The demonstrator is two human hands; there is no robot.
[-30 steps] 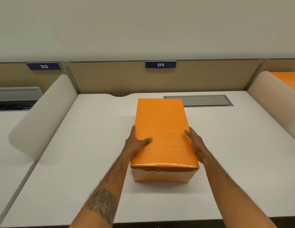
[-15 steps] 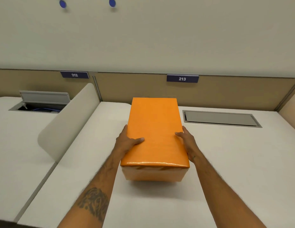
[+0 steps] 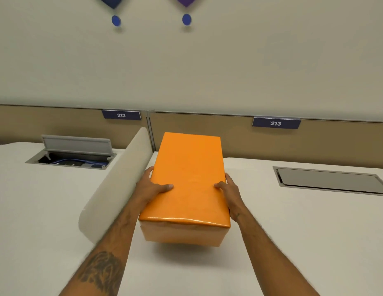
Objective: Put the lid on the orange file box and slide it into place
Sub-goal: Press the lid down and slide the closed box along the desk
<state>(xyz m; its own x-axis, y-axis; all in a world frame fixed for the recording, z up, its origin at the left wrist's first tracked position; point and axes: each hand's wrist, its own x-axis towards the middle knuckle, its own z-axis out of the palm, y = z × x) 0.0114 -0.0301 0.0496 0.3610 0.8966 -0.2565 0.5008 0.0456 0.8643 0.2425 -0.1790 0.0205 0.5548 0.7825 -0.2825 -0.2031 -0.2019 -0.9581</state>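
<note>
Gripping orange file box [image 3: 187,180], signs 212 [image 3: 121,115], 213 [image 3: 275,123]

Orange file box [image 3: 182,233] sat on white tabletop [image 3: 293,242], long axis running away from camera. Glossy orange lid [image 3: 187,178] was seated on top, covering it fully; paler lower body showed beneath lid's near edge.

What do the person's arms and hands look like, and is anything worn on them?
Both forearms are bare, with no sleeves, gloves, rings or watch in view. The left forearm carries a large dark tattoo, and a small dark mark sits near the wrist of the right hand. The left hand is unmarked.
</note>
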